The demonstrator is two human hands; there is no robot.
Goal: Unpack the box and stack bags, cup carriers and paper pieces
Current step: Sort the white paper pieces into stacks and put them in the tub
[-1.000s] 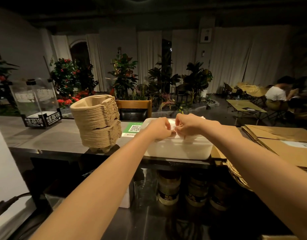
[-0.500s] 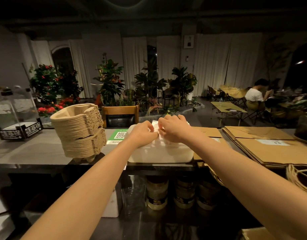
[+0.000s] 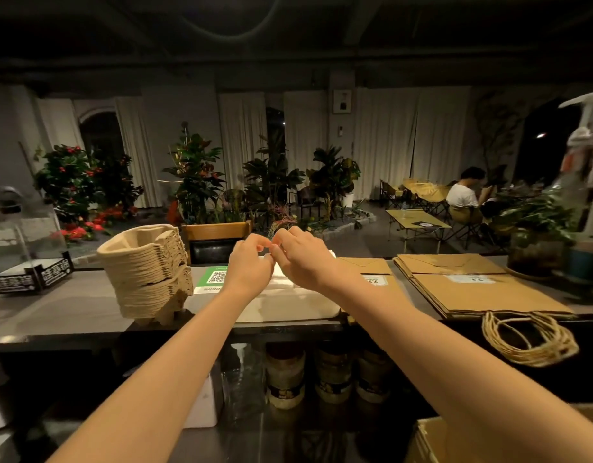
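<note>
White paper pieces (image 3: 288, 304) lie beneath left hand (image 3: 250, 266) and right hand (image 3: 302, 259) — curled fingertips meeting, grip contents cannot be told.

My one view comes from the wide-angle head camera, behind the counter (image 3: 71, 305), facing forward and slightly down across it into the room. It sits close: both forearms enter from the bottom edge, left hand (image 3: 250, 265) and right hand (image 3: 298, 259) meeting near centre. The cup carrier stack (image 3: 144, 272) lies at 9 o'clock from them, the paper bags (image 3: 482, 289) at 3 o'clock.
</note>
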